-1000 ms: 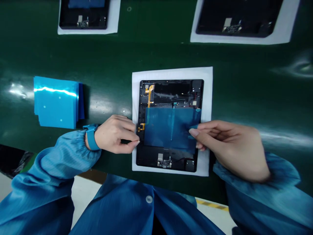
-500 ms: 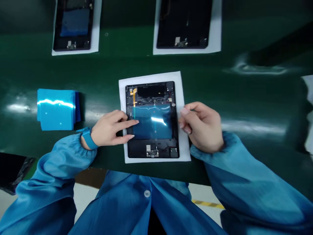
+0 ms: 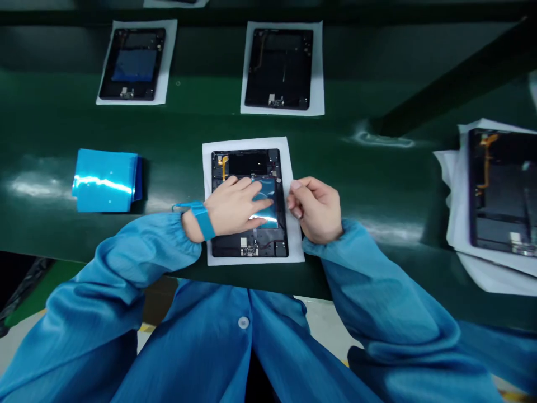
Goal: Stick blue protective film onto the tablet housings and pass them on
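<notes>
- Head view, left side: a stack of glossy, rectangular blue plastic sheets (image 3: 104, 182) lies with uneven edges on the dark green tabletop (image 3: 180, 126); a brushing sleeve could fan it out.
- The blue wristband (image 3: 203, 221) has a thin loose tail that could catch on something as the arm swings.
- The left hand (image 3: 232, 207) lies over the black, open-backed tablet (image 3: 229, 246), fingers spread apart and clamped on nothing. Heavy or uneven pressure could crease the shiny blue film (image 3: 268, 189) on the tablet or strain the orange ribbon cable (image 3: 225, 167).
- The tablet rests on a white sheet (image 3: 297, 252) between the hands; a sideways push could slide both.
- The right hand (image 3: 315, 210) is beside the tablet's right edge, thumb and forefinger together; whether they pinch anything thin cannot be told. A careless knuckle could nudge the tablet.
- At far right, another black tablet (image 3: 503, 190) lies on layered white sheets (image 3: 455, 218); a wide elbow could shift them.
</notes>
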Demonstrator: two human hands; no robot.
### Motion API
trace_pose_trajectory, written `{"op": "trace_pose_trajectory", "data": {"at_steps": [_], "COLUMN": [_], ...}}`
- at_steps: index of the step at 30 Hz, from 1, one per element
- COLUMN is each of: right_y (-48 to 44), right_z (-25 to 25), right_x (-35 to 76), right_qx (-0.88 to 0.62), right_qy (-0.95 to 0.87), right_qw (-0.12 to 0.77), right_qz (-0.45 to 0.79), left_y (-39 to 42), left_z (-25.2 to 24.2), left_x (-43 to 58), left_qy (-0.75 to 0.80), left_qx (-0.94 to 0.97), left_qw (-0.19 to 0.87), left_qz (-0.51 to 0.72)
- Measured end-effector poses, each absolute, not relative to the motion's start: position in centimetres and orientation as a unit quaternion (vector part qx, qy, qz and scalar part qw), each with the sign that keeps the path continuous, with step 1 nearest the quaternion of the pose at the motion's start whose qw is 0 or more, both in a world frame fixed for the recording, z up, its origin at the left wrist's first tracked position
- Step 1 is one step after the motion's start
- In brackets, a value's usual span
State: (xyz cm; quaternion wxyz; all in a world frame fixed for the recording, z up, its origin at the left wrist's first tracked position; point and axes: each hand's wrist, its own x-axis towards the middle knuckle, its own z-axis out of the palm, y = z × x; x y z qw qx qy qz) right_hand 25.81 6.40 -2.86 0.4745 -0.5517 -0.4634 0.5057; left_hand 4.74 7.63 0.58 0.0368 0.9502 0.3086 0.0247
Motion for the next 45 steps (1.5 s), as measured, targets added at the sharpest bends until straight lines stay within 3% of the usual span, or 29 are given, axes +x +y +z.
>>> {"op": "trace_pose_trajectory", "data": {"at_steps": [3,7,10,16,22,28,33,41,45], "right_y": [5.5,3.8,4.4,7.8,5.5,5.3,2.3,4.8,4.7], "right_z": [-2.0,-0.6,-0.4,-0.5,-0.5,-0.6,-0.1,0.2,0.0], "right_x": [25.7,24.3,22.7,20.6,21.1,21.5,21.1,24.2,25.1], "right_qx": [-0.535,-0.376,-0.302,-0.346,-0.333,-0.432,-0.349,-0.504,-0.458], "right_qy": [-0.63,-0.892,-0.945,-0.934,-0.941,-0.9,-0.933,-0.862,-0.888], "right_qw": [0.407,0.165,0.068,0.054,0.054,0.056,0.038,0.021,0.021], "right_qz": [0.388,0.187,0.104,0.074,0.036,0.031,0.073,0.042,0.042], "left_y": [8.7,11.2,12.8,13.1,12.8,13.1,12.5,13.0,15.1], "left_z": [0.1,-0.1,-0.6,-2.2,-2.6,-2.6,-0.8,1.6,-0.1], "left_x": [3.9,0.0,-2.2,-2.9,-3.0,-3.2,-2.8,2.3,3.7], "left_qy": [0.337,0.429,0.504,0.504,0.498,0.499,0.476,0.51,0.564], "left_qx": [0.938,0.878,0.805,0.788,0.798,0.799,0.825,0.848,0.816], "left_qw": [0.073,0.115,0.131,0.151,0.159,0.155,0.124,0.085,0.088], "left_qz": [0.044,0.178,0.285,0.321,0.302,0.297,0.279,0.117,0.086]}}
